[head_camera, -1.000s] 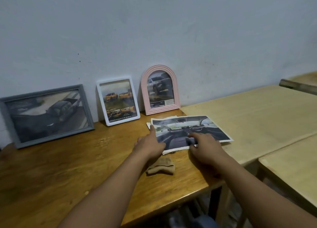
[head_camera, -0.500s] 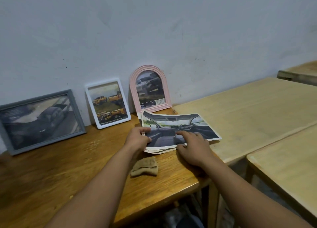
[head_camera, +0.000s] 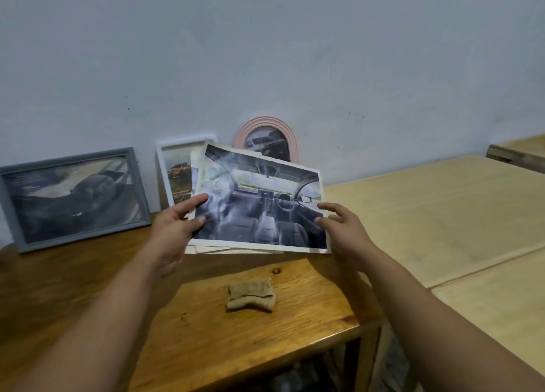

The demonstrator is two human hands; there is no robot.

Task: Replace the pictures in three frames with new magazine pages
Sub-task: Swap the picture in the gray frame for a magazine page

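I hold a small stack of magazine pages [head_camera: 259, 206] up off the table, tilted toward me; the top page shows a car interior. My left hand [head_camera: 177, 223] pinches the stack's left edge, thumb on top. My right hand [head_camera: 342, 229] grips its right edge, fingers partly behind the paper. Three frames lean on the wall behind: a grey landscape frame [head_camera: 73, 197] at the left, a white frame [head_camera: 168, 170] half hidden by the pages, and a pink arched frame [head_camera: 267, 132] whose lower part is covered.
A folded brown cloth [head_camera: 252, 294] lies on the dark wooden table [head_camera: 206, 332] below the pages. Pale wooden tables [head_camera: 427, 208] adjoin on the right. The wall rises right behind the frames.
The stack of pages lay flat on the table under both hands; now both hands have lifted it and tilted it up in front of the white and pink frames.
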